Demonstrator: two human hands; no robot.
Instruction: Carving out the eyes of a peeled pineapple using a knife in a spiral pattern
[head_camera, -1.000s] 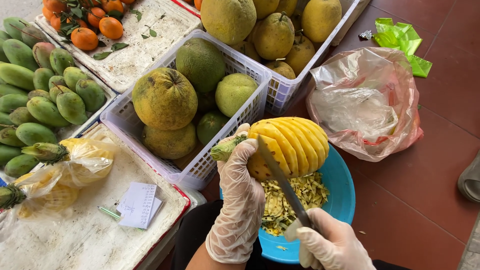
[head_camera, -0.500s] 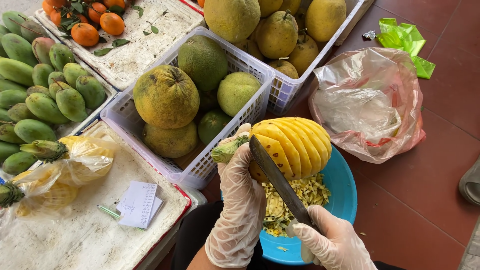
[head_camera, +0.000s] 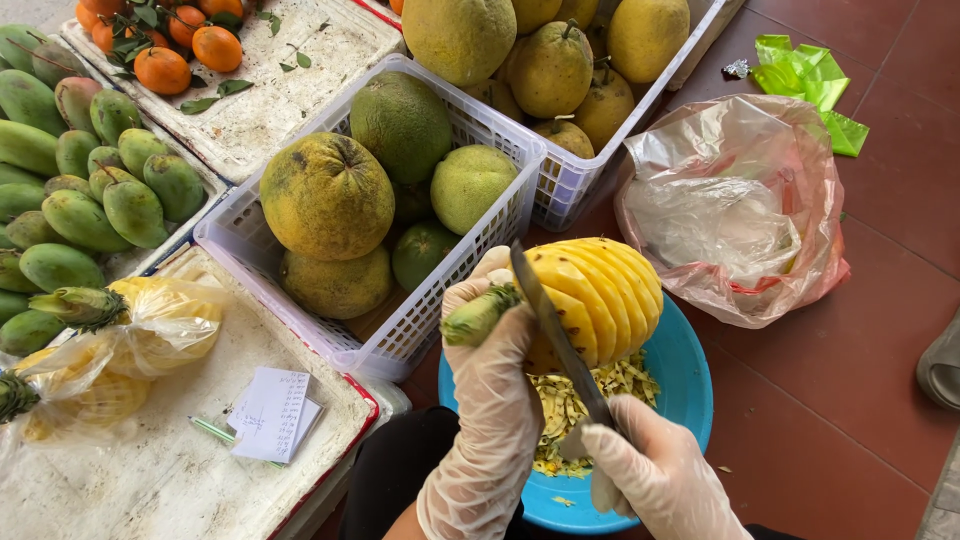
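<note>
Centrally, in the lower middle of the frame, the gloved left hand (head_camera: 490, 400) grasps the peeled pineapple (head_camera: 597, 297) by its green stem end, holding it above the blue bowl (head_camera: 688, 385) of peel scraps. The gloved right hand (head_camera: 655, 475) is clenched on the knife (head_camera: 558, 335), whose blade lies across the pineapple's left side. White baskets (head_camera: 440, 290) of pomelos occupy the upper centre.

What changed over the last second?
The knife in the right hand slid up and left along the peeled pineapple, its tip now reaching the fruit's top edge by the stem end. The left hand kept its grip on the pineapple over the blue basin. Crates and bags unchanged.
</note>
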